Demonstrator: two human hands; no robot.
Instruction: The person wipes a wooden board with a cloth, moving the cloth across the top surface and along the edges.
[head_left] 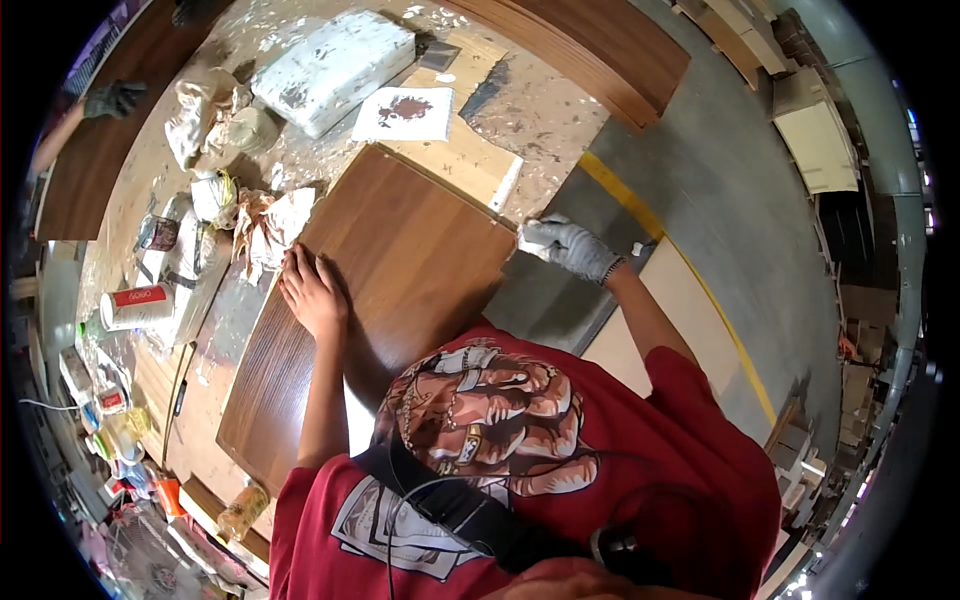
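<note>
A brown wood-grain panel (400, 260) lies flat on a paint-spattered workbench (540, 120). My bare left hand (312, 292) rests palm down on the panel's left edge, fingers spread. My right hand (572, 246) wears a grey-white glove and holds a pale rag (532, 238) pressed against the panel's far right corner, at the bench edge. A pale wooden board (470, 160) sits just beyond the panel, with a white stained sheet (403, 113) on it.
Crumpled rags (262, 225), a white can with a red band (135, 306) and small containers crowd the left. A white slab (335, 65) lies at the back. Another person's gloved hand (115, 98) is far left. Grey floor with a yellow line (640, 205) runs right.
</note>
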